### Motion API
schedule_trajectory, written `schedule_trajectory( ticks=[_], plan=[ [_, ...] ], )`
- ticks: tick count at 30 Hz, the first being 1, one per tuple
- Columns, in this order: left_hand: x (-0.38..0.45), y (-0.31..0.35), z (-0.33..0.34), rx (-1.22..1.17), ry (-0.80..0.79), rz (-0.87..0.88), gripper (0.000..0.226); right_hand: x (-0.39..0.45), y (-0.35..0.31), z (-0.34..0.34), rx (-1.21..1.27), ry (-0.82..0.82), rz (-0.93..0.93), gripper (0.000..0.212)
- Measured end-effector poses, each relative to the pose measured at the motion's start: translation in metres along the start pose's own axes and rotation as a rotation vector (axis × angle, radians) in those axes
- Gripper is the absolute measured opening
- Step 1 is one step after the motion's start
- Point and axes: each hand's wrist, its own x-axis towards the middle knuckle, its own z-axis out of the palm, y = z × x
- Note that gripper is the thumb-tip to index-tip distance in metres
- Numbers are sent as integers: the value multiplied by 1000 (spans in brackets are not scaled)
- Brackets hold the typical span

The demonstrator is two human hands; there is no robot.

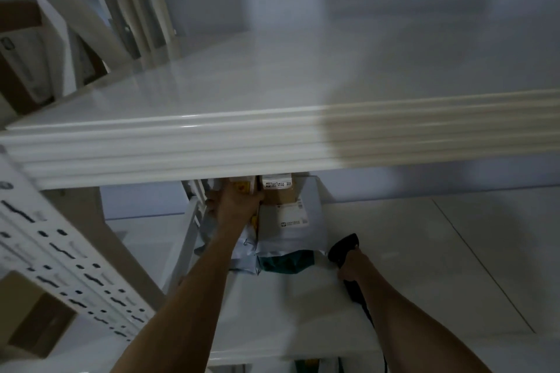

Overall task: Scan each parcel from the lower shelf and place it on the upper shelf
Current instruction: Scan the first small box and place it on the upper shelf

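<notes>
Head view shows me left hand (235, 206) gripping a brown parcel (242, 188) (lower shelf (303, 306)), right hand (353, 265) clasping the black scanner (344, 248).

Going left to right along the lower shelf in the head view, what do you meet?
Left hand gripping a brown parcel → grey mailer bag with white label → black scanner held in the right hand.

Parcels (281, 221) on lower shelf (303, 306), beneath upper shelf (212, 142).
</notes>
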Motion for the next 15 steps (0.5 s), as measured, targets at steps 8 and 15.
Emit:
schedule_trajectory(
  ticks=[8,15],
  plan=[
    [-44,-26,-15,70,12,-84,110,-15,10,-11,382,126,-67,68],
    [-54,-34,-21,-258,-96,-190,85,-66,13,-39,645,340,-117,19]
  ],
)
